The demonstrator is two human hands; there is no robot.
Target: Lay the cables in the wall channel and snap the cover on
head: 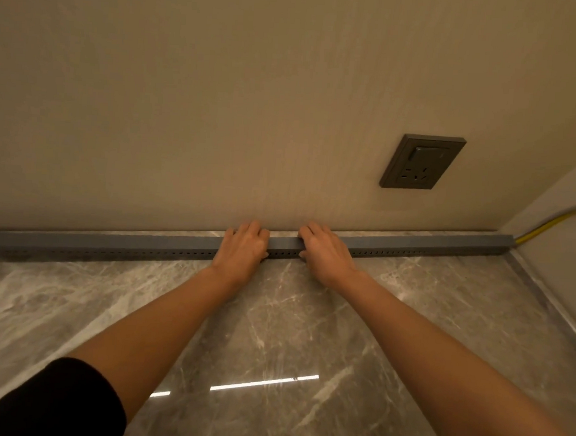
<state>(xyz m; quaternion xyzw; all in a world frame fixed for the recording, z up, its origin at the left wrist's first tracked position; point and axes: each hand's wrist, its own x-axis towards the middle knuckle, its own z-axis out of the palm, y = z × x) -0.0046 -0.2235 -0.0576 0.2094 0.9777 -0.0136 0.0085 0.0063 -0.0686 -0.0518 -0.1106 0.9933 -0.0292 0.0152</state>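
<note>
Bare, both of them: left hand (242,248) and right hand (324,255), knuckles and fingers uncovered, backs in plain view. Left forearm (159,314) bare from the wrist to near the elbow, then wrapped in a black sleeve (49,402). Sleeve plain, dark and matte, with a soft rounded hem across the arm and a loose, slightly bunched look, cut off by the lower left corner of the view. Right forearm (457,356) uncovered from the wrist all the way to the right edge. Both forearms long and slim, broader toward the bottom under the wide lens.
</note>
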